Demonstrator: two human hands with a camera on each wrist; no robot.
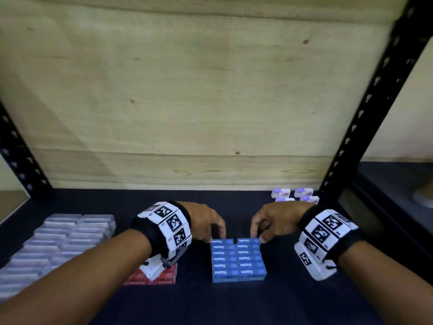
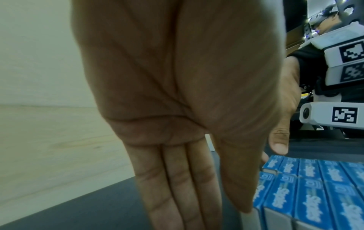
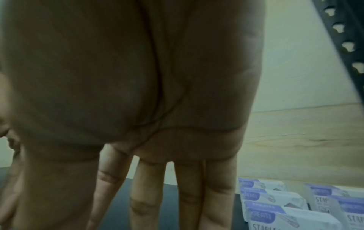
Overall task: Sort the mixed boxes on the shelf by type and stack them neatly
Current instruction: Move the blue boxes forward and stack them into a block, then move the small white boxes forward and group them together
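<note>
Dark shelf, blue staple boxes

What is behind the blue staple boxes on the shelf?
Behind the blue boxes: both hands' fingers at the back row, dark shelf, wooden back panel. The shelf directly under the hands is hidden.
</note>
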